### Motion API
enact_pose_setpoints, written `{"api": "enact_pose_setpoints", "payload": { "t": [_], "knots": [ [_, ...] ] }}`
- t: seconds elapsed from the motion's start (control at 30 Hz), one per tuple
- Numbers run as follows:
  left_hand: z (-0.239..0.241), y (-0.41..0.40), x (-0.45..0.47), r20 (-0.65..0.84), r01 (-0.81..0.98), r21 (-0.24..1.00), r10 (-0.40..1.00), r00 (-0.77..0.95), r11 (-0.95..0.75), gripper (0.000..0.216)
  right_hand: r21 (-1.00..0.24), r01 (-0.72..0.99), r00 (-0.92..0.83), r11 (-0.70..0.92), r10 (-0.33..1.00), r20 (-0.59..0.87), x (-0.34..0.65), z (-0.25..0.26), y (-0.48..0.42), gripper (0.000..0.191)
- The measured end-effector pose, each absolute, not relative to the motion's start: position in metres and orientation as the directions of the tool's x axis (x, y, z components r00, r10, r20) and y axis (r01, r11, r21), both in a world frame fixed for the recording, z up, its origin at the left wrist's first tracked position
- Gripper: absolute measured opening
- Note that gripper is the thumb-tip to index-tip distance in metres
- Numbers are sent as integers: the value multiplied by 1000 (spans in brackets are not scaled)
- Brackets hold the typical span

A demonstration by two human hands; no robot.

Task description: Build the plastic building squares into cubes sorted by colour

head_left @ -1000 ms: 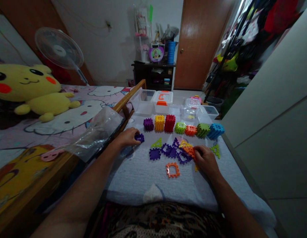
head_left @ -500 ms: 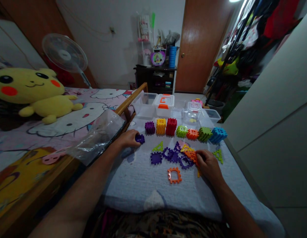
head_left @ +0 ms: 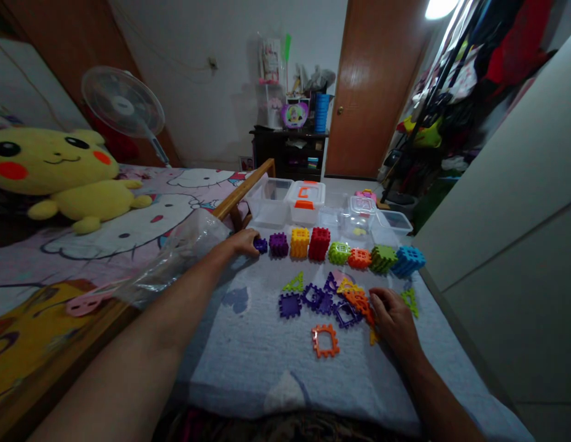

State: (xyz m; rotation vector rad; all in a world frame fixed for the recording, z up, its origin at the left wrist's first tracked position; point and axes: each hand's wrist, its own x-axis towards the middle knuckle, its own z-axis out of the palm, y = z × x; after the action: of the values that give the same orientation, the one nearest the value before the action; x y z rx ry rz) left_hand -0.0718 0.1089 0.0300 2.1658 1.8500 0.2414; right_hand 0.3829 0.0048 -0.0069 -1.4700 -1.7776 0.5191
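At the left end of the row of stacks, my left hand [head_left: 245, 242] is closed round a small dark purple stack of toothed plastic building pieces [head_left: 260, 246], which stands beside a purple stack [head_left: 279, 245]. My right hand [head_left: 392, 314] rests on the cloth with its fingers loosely bent and apart, next to overlapping orange pieces [head_left: 358, 299] and a yellow piece [head_left: 347, 285]. Left of these lie loose dark purple pieces [head_left: 290, 305] and a green triangle [head_left: 293, 282]. An orange square frame [head_left: 325, 355] lies nearer to me. Another green triangle [head_left: 409, 301] is right of my right hand.
Yellow [head_left: 299, 243], red [head_left: 319, 244], green, orange and blue [head_left: 408, 261] stacks stand in a row. Behind them are clear plastic boxes [head_left: 269, 215], one with an orange-handled lid [head_left: 307, 193]. A wooden bed rail [head_left: 246, 188] and a plastic bag [head_left: 175, 261] are on the left.
My left hand has moved the dark purple stack away from me, in line with the row beside the purple stack. My right hand stays by the orange pieces. The view has shifted slightly.
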Motion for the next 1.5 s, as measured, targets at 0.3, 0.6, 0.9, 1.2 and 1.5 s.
{"api": "enact_pose_setpoints", "payload": {
  "t": [0.3,0.6,0.9,1.2,1.5],
  "knots": [
    [27,112,-76,-131,943,305,975,178,-131,33,-699,670,-72,251,959,276,381,-5,4,31],
    [22,110,-81,-57,911,395,986,158,-123,58,-710,654,-66,262,954,291,380,-5,4,28],
    [42,56,-56,229,955,267,971,69,-130,73,-735,622,-26,270,945,325,381,-8,4,27],
    [32,-42,37,158,824,435,932,327,-363,56,-733,606,-35,309,931,364,380,-8,4,23],
    [-4,-39,47,167,821,489,955,243,-294,79,-721,616,-46,317,928,369,380,-10,4,20]
  ]
}}
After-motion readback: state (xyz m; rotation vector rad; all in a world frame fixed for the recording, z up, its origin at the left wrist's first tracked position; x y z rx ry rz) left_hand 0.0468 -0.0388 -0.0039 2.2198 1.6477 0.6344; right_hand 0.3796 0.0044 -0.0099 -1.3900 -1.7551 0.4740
